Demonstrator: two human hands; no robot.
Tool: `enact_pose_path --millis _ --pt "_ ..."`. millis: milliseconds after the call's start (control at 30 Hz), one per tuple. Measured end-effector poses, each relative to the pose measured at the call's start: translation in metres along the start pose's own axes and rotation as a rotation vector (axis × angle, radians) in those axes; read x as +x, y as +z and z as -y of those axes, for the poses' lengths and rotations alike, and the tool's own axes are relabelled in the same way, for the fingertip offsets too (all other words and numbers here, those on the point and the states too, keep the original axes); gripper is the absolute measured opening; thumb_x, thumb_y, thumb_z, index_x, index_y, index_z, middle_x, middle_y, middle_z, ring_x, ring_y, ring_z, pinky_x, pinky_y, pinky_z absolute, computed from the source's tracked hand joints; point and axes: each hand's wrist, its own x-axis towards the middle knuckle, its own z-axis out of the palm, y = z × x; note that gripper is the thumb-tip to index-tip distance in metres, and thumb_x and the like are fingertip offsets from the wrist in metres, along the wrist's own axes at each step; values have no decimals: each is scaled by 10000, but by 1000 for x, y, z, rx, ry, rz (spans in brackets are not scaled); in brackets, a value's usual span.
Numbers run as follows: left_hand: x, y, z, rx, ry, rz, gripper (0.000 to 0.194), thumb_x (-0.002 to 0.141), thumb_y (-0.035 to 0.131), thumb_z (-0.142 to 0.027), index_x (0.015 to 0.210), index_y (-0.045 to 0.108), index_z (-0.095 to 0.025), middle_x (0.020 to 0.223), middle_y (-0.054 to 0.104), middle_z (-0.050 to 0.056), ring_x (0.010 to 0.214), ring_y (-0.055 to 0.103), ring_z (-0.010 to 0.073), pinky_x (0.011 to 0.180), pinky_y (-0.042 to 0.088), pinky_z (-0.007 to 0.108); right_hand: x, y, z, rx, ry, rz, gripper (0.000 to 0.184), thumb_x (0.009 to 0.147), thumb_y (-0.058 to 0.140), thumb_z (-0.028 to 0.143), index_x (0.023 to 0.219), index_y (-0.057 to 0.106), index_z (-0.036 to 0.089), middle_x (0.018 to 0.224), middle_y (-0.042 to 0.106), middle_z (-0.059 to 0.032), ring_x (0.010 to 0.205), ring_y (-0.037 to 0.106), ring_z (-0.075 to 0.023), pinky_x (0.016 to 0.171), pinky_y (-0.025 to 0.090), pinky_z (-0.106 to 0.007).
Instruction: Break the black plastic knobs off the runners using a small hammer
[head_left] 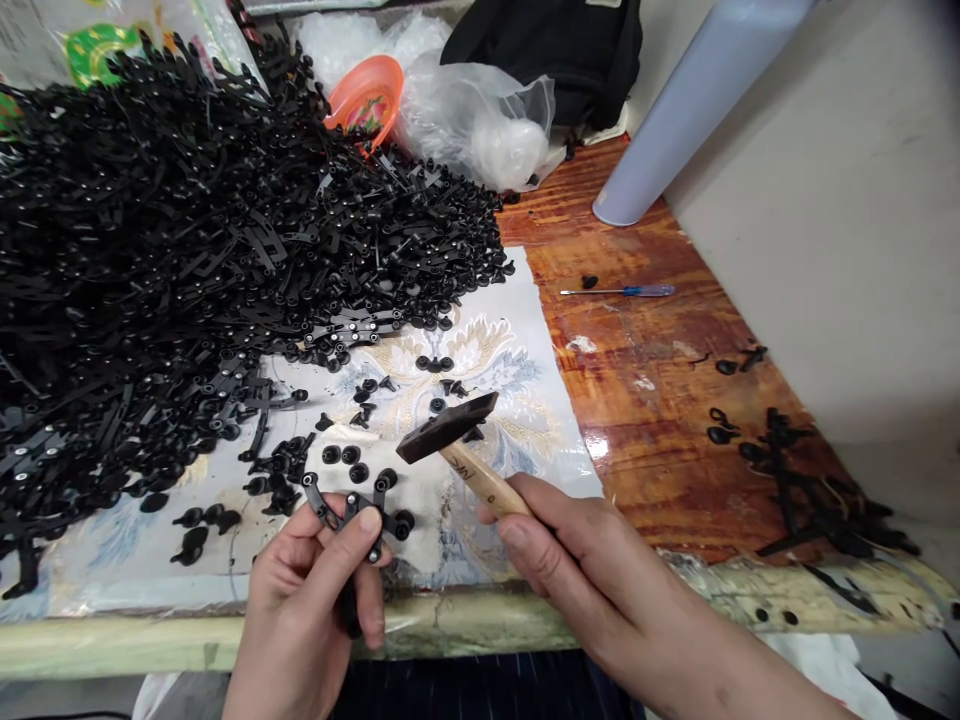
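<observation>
My left hand (307,610) grips a black plastic jointed piece (356,515) between thumb and fingers, with round studs on its ends. My right hand (592,570) is closed around the wooden handle of a small hammer (487,478), whose dark steel head (446,427) hangs just right of and above the black piece, not touching it. Below the hammer head, several loose black studs (345,460) lie on a patterned white sheet (480,370). A large heap of similar black plastic strips (187,240) fills the left side.
A varnished wooden bench (637,380) holds a blue-handled screwdriver (619,291) and a scatter of black pieces (810,490). An orange bowl (366,102), a clear plastic bag (476,125), a black bag (547,60) and a pale blue tube (697,110) stand behind. A wall (825,200) bounds the right.
</observation>
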Motion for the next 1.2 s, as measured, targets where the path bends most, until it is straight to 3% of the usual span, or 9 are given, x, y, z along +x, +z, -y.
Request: enact_pose_path --millis 500,1200 --pt "4 1 -5 -40 -35 -24 228 685 801 -291 668 604 -176 519 648 -44 258 447 48 294 348 147 2 1 -4 6 -15 -8 321 1019 322 477 828 444 251 696 496 43 598 462 -124 545 350 -275" --pt "2 1 -2 -1 -22 -13 221 726 775 -299 677 593 -183 517 643 -46 277 461 36 344 345 136 -1 4 -3 -7 -45 -16 319 1024 331 448 824 464 238 692 516 33 604 481 -126 542 349 -274"
